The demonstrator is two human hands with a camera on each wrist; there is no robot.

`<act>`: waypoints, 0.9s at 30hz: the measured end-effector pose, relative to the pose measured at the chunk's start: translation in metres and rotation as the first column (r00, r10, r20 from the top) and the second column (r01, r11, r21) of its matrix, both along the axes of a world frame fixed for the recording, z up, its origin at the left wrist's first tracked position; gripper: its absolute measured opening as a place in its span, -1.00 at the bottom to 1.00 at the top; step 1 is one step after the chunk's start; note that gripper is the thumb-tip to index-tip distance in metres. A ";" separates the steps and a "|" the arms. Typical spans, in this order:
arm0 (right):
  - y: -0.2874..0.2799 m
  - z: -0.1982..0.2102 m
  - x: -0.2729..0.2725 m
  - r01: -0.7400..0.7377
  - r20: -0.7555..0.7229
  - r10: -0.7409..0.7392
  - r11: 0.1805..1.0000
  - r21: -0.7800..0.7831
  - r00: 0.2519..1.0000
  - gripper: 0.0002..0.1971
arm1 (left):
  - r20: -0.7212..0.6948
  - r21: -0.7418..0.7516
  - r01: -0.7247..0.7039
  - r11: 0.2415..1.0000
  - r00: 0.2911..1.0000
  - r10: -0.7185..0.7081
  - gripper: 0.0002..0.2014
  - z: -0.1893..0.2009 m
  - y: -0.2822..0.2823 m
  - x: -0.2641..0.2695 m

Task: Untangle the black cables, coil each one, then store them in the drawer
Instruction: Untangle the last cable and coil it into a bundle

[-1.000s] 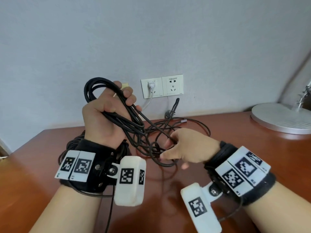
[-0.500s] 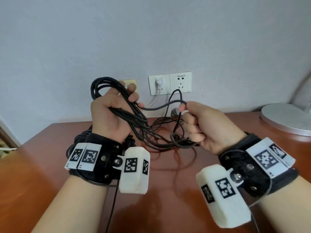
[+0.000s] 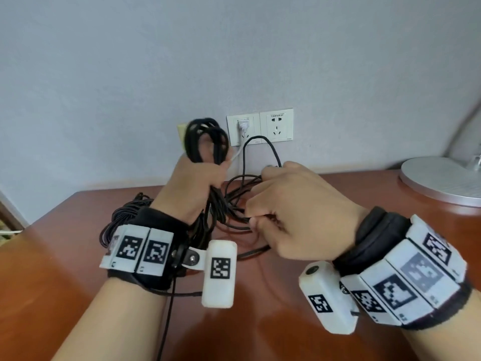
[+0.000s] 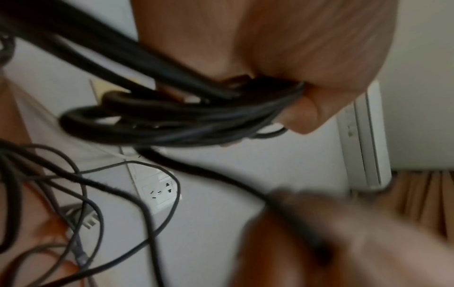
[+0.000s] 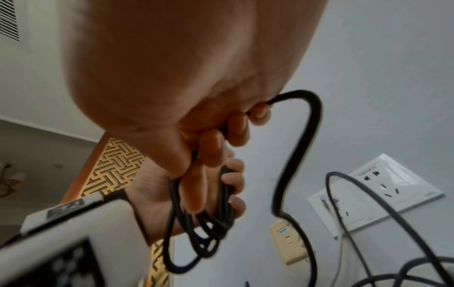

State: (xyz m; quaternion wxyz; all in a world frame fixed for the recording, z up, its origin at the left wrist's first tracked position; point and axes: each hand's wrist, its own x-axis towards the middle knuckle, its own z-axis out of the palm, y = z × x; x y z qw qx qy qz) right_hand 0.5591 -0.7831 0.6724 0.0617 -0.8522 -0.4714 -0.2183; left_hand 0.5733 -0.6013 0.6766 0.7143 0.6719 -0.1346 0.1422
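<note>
Above the brown wooden desk (image 3: 78, 269), both hands are raised close together, each clamped on black cable. Left hand (image 3: 194, 183) fists a bundle of thick cable loops (image 3: 205, 136), loops sticking up past the knuckles in front of the wall; strands hang from the fist down to the desk. Left wrist view: fingers (image 4: 302, 114) curled round the same bundle (image 4: 176, 120). Right hand (image 3: 296, 212) grips thin black cable (image 3: 270, 149), one strand arching up before the white wall sockets (image 3: 260, 126). Right wrist view: fingers (image 5: 213, 147) curled over several thin loops (image 5: 201, 233). Loose tangle (image 3: 234, 199) spans between the hands. Another coiled pile (image 3: 122, 217) lies on the desk behind the left wrist. Round grey lamp base (image 3: 437, 178) far right. Drawer not visible.
</note>
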 end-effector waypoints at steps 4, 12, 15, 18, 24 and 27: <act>0.003 -0.003 0.003 -0.187 0.000 0.189 0.970 0.158 0.982 -0.71 | -0.071 0.089 0.145 0.985 0.988 -0.139 -0.68 -0.009 -0.020 -0.004; -0.002 -0.008 0.015 -0.190 -0.179 0.237 0.950 0.248 0.955 -0.73 | -0.165 -0.283 -0.023 0.959 0.986 -0.025 -0.85 -0.003 -0.020 0.003; -0.012 -0.004 0.015 -0.074 -0.223 0.100 0.990 0.122 0.970 -0.68 | -0.198 -0.448 -0.083 0.890 0.980 -0.008 -0.90 0.001 0.001 0.006; -0.001 -0.006 0.004 -0.074 -0.211 0.070 0.997 -0.008 0.975 -0.70 | -0.213 -0.523 -0.067 0.850 0.976 -0.055 -0.80 0.002 0.007 0.006; 0.007 -0.011 0.008 -0.192 -0.240 0.227 0.968 0.163 0.944 -0.69 | -0.163 -0.282 -0.050 0.958 0.987 0.003 -0.67 -0.005 -0.019 0.003; 0.002 -0.008 0.014 -0.114 -0.256 0.204 0.938 0.327 0.945 -0.74 | -0.148 -0.124 0.030 0.992 0.988 -0.048 -0.59 -0.011 -0.028 0.000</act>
